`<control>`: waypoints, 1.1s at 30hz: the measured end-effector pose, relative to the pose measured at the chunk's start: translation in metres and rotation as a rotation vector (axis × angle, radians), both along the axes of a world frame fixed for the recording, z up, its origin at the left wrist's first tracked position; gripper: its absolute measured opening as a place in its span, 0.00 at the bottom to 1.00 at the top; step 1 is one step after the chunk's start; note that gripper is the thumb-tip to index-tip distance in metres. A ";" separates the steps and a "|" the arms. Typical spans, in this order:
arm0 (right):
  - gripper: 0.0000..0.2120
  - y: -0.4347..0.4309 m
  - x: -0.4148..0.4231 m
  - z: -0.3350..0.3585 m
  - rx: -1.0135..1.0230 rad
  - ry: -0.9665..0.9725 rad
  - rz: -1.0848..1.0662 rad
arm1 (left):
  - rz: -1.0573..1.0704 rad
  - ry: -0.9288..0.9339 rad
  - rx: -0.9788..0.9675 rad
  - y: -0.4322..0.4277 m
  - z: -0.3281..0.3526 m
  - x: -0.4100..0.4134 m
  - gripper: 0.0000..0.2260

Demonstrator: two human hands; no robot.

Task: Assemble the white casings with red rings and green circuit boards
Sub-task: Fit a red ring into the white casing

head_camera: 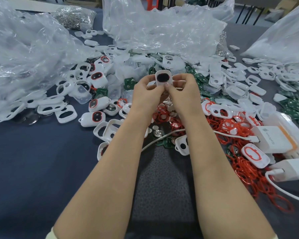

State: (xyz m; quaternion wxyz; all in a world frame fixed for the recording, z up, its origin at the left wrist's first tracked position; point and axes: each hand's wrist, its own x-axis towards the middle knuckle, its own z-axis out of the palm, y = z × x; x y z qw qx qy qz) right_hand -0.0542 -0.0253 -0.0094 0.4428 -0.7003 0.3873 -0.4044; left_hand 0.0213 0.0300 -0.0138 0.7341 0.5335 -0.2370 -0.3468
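Casing (163, 78), looking light, stiff and smooth, is sitting pinched by its lower edges between both hands, left hand (146, 94) and right hand (184, 91), above the table (33, 152).

The white casing (163, 78) held up looks like smooth, glossy plastic, the red rings (247, 169) like thin matt rubber, and the green circuit boards (295, 104) bear shiny metal discs. The bags (162, 26) are clear, crinkled, glossy film; the table (33, 161) wears dark matt cloth

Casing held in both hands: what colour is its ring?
Red, edging the dark oval window of the white casing; head view shows it.
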 end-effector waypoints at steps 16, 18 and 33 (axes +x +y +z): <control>0.06 -0.001 0.004 0.000 0.121 -0.094 0.017 | 0.077 -0.174 0.099 0.000 -0.001 0.000 0.05; 0.06 -0.002 0.005 -0.001 0.148 -0.101 0.025 | 0.094 -0.207 0.127 0.000 -0.001 0.000 0.04; 0.04 -0.007 0.002 -0.002 0.263 -0.156 0.127 | -0.030 0.115 0.026 0.004 0.007 0.002 0.04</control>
